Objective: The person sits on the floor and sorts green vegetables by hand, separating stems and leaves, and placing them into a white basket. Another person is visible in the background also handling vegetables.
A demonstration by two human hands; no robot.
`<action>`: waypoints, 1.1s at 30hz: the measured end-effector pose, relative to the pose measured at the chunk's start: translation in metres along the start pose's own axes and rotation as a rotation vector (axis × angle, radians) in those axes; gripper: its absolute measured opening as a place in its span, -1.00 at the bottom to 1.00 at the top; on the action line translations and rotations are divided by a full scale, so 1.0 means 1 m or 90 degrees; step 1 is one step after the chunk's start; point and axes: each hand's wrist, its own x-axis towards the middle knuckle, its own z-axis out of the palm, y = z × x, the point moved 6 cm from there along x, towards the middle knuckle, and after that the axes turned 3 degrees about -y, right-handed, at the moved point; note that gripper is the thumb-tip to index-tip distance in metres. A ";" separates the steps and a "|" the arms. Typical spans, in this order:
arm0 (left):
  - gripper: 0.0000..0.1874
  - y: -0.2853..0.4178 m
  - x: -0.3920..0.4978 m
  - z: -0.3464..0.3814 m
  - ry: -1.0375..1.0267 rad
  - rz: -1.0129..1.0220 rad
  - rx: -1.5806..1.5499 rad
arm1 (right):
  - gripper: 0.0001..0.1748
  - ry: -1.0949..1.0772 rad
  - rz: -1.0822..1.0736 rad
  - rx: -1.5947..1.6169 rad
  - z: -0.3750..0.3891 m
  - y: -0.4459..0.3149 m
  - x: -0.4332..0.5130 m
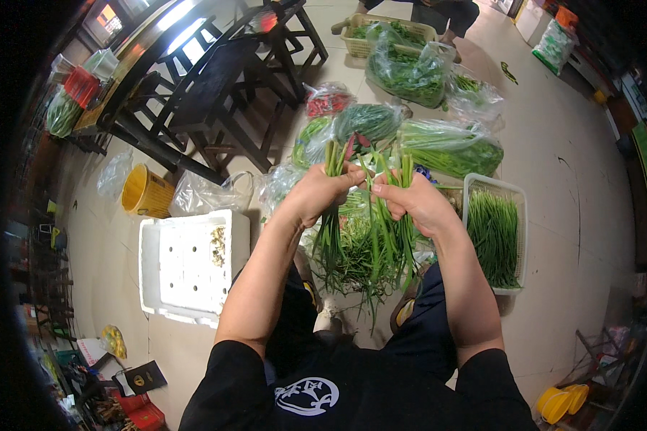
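My left hand grips a bunch of garlic chives, stem ends up and leaves hanging down. My right hand is closed around another bunch of chives, also hanging. Between the two hands, the thumbs and fingertips nearly meet around a few loose strands. Beneath them, a pile of loose chives and trimmings lies on the floor between my feet. To the right, a white plastic basket holds neatly lined-up chives.
A white foam box and a yellow bin stand left. Ahead lie bagged greens, bagged red chilies and a bag of leafy herbs. A person sits behind a beige basket. Dark wooden benches stand upper left.
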 end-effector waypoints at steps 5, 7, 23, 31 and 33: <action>-0.84 0.005 0.000 -0.014 0.119 0.046 -0.021 | -0.86 0.041 0.020 -0.047 -0.003 -0.001 0.000; -0.83 0.008 0.000 -0.021 0.163 0.067 -0.087 | -0.83 0.037 0.027 -0.049 -0.003 -0.002 0.000; -0.78 0.009 -0.005 -0.011 0.170 0.069 -0.022 | -0.83 0.043 0.038 -0.087 -0.005 0.003 0.003; -0.76 0.009 -0.010 0.004 0.171 0.005 0.021 | -0.87 0.065 -0.002 -0.084 0.006 0.004 0.004; -0.76 0.012 -0.011 0.005 0.181 0.028 0.051 | -0.85 0.108 -0.058 -0.129 0.007 0.004 0.004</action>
